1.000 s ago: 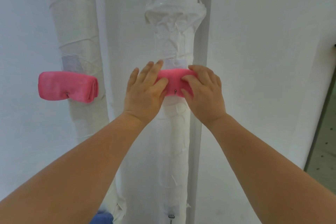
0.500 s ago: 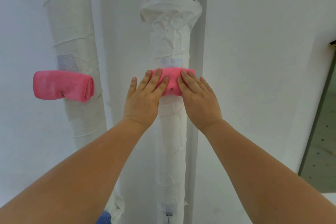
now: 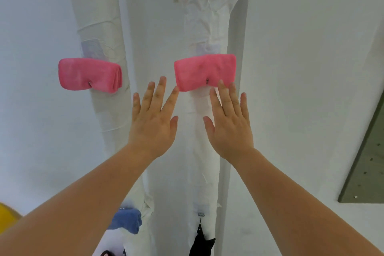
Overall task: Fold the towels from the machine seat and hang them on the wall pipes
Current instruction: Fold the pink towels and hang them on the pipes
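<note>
Across the right wall pipe (image 3: 202,172) a folded pink towel (image 3: 204,71) hangs level, long axis sideways, directly above two flat, empty hands: right hand (image 3: 230,129) fingertips at its lower edge, left hand (image 3: 152,124) by its lower-left corner.

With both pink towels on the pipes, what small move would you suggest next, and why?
Probably lower both hands clear of the pipe: the right pink towel sits folded on its hook, and the left hand and right hand are open, holding nothing.

White wall (image 3: 311,52) — perhaps grey flooring (image 3: 368,170)
</note>
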`<action>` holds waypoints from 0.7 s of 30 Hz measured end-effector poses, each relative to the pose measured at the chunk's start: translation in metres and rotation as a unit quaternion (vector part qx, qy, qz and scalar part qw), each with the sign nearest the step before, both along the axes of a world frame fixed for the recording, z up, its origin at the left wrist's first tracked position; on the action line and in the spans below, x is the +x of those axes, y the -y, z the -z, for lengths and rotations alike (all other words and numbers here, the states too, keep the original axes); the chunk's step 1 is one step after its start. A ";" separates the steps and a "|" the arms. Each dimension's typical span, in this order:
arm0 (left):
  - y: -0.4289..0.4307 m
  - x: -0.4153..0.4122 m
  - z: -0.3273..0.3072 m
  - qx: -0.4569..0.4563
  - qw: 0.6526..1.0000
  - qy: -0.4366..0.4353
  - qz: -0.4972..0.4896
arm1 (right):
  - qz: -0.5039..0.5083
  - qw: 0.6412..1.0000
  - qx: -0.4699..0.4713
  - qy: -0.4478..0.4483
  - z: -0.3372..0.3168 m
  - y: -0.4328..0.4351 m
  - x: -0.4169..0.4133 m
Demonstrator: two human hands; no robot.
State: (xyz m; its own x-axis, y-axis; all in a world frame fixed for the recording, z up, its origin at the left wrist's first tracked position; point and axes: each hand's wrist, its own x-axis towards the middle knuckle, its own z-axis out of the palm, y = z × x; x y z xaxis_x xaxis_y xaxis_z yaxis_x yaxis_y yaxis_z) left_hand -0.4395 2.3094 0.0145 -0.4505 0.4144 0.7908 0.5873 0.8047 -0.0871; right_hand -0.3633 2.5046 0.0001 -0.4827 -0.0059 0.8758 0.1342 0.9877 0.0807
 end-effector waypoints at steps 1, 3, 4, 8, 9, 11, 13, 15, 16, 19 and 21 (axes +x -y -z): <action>0.006 0.001 0.007 0.005 1.000 0.006 0.000 | -0.010 1.000 -0.006 -0.002 0.008 0.004 0.002; 0.016 0.002 0.020 0.011 1.000 0.015 0.008 | -0.026 0.999 -0.019 -0.013 0.025 0.012 0.006; 0.019 0.001 0.026 0.010 1.000 0.020 0.015 | -0.027 0.999 -0.026 -0.014 0.033 0.015 0.007; 0.027 -0.006 0.047 -0.007 0.996 0.074 0.044 | 0.014 0.997 -0.067 0.040 0.059 0.032 0.010; 0.029 -0.009 0.052 -0.012 0.995 0.084 0.054 | 0.025 0.995 -0.075 0.055 0.064 0.036 0.008; 0.032 -0.019 0.059 -0.012 0.992 0.102 0.075 | 0.043 0.992 -0.087 0.076 0.070 0.047 0.003; 0.032 -0.030 0.061 -0.002 0.987 0.115 0.110 | 0.061 0.990 -0.102 0.074 0.071 0.060 -0.006; 0.030 -0.041 0.054 -0.002 0.980 0.113 0.163 | 0.084 0.988 -0.118 0.056 0.065 0.074 -0.014; 0.030 -0.047 0.050 0.001 0.976 0.109 0.190 | 0.098 0.986 -0.127 0.049 0.061 0.081 -0.019; 0.042 -0.060 0.042 0.026 0.960 0.113 0.256 | 0.157 0.971 -0.174 0.037 0.053 0.109 -0.031; 0.061 -0.068 0.038 0.035 0.950 0.122 0.284 | 0.186 0.959 -0.210 0.041 0.051 0.135 -0.042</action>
State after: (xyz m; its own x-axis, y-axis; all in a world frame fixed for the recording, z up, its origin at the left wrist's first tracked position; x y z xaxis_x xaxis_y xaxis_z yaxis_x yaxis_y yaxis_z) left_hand -0.5072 2.2480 -0.0236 -0.3431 0.5963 0.7257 0.9248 0.3497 0.1499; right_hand -0.4048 2.3700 -0.0505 -0.4497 0.5256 0.7222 0.4945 0.8198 -0.2887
